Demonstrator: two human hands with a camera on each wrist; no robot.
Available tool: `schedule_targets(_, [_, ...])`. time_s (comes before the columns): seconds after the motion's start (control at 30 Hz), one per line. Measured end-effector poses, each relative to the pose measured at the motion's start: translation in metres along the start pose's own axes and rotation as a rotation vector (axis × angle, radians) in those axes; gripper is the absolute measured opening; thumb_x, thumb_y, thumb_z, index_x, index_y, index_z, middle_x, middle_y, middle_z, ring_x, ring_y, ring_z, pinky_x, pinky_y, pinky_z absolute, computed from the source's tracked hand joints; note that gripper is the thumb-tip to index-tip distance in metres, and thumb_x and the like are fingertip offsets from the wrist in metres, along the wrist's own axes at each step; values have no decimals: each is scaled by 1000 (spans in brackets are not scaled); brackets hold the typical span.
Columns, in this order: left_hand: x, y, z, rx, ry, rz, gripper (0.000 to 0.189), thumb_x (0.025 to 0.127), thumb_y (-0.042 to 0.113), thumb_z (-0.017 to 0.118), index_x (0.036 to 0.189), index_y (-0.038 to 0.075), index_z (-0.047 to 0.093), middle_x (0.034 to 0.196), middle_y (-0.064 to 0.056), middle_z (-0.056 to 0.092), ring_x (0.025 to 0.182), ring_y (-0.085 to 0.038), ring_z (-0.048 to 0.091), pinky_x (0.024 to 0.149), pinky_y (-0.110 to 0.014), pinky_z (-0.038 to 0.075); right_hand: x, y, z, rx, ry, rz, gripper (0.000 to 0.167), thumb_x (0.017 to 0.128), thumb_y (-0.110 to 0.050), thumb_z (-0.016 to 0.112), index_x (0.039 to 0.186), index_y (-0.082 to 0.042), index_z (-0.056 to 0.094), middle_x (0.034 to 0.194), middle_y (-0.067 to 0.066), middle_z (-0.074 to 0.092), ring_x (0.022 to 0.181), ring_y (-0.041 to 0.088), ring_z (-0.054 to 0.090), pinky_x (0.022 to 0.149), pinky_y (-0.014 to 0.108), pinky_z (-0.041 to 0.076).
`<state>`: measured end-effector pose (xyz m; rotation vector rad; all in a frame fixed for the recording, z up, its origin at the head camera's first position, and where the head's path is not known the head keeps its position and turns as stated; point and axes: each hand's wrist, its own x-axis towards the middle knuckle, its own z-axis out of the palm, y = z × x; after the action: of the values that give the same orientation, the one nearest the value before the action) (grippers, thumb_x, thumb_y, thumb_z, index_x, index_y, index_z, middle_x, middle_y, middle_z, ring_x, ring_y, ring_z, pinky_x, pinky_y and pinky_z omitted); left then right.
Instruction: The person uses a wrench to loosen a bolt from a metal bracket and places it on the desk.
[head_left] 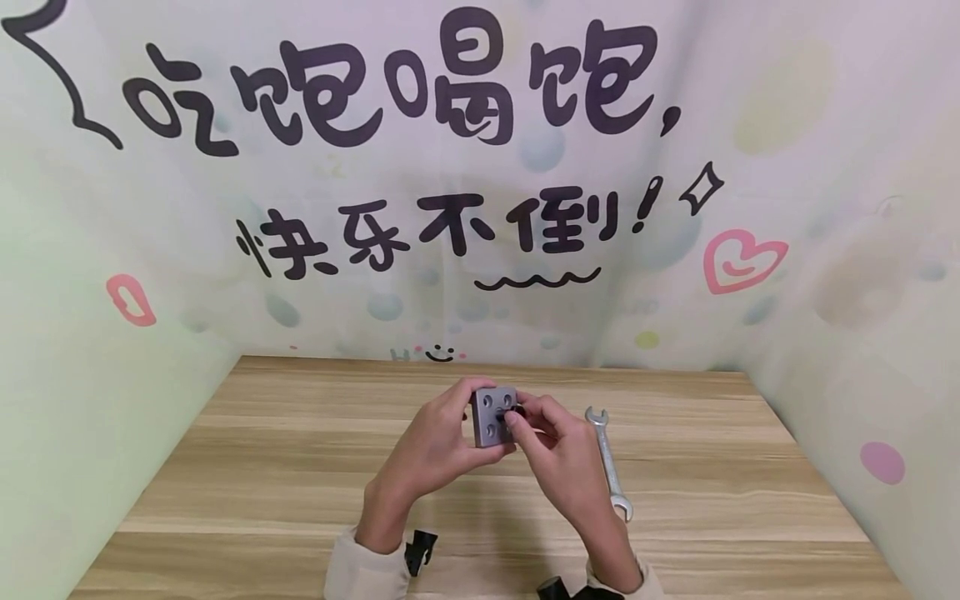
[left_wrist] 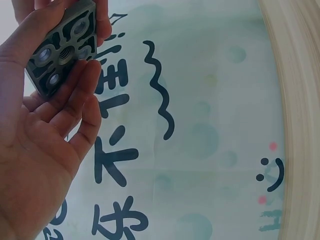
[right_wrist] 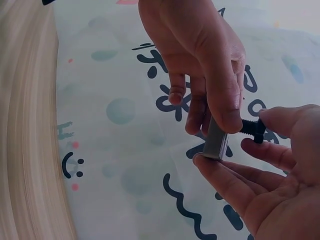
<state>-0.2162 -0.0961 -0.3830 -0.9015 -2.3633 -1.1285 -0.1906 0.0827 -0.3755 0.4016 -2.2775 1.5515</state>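
Note:
A small grey square plate stands on edge above the table, held between the thumb and fingers of my left hand. Its near face has round holes toward the corners. In the left wrist view, the plate's back shows hollowed pockets and a threaded centre hole. My right hand pinches the head of a black bolt between thumb and finger. The bolt's threaded shank points at the middle of the plate's face, close against it, and the left thumb partly covers where they meet in the right wrist view.
A double open-ended wrench lies on the wood-grain table, just right of the right hand. Behind the table hangs a pale printed backdrop with black lettering. Black camera mounts sit at both sleeves.

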Motion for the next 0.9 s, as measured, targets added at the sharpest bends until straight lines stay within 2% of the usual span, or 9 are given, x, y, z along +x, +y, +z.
schedule_targets(0.27, [0, 0, -1, 2, -2, -3, 68, 72, 19, 89, 127, 3, 52, 108, -8, 67, 86, -14, 63, 72, -25, 54, 0, 1, -1, -38, -18, -28, 8, 92, -12, 70, 97, -5, 70, 118, 15, 71, 97, 25, 73, 76, 29, 58])
schedule_targets(0.5, [0, 0, 0, 4, 16, 11, 67, 71, 19, 89, 126, 3, 54, 107, -8, 68, 85, -14, 63, 72, -26, 54, 1, 1, -2, -75, -31, -90, 18, 92, -6, 69, 110, -4, 71, 112, 14, 73, 93, 25, 73, 75, 27, 58])
schedule_targets(0.8, [0, 0, 0, 12, 34, 8, 68, 70, 20, 90, 126, 2, 54, 106, -9, 67, 82, -14, 63, 70, -25, 54, 1, 3, -2, -54, -52, -131, 19, 92, -5, 69, 110, -4, 71, 111, 16, 72, 94, 27, 73, 75, 26, 57])
schedule_targets(0.9, [-1, 0, 0, 8, 33, 5, 68, 71, 20, 90, 126, 2, 54, 105, -8, 67, 81, -14, 62, 69, -24, 54, 1, 3, -2, -42, -54, -119, 19, 91, -5, 69, 110, -4, 71, 112, 17, 72, 95, 27, 73, 75, 25, 57])
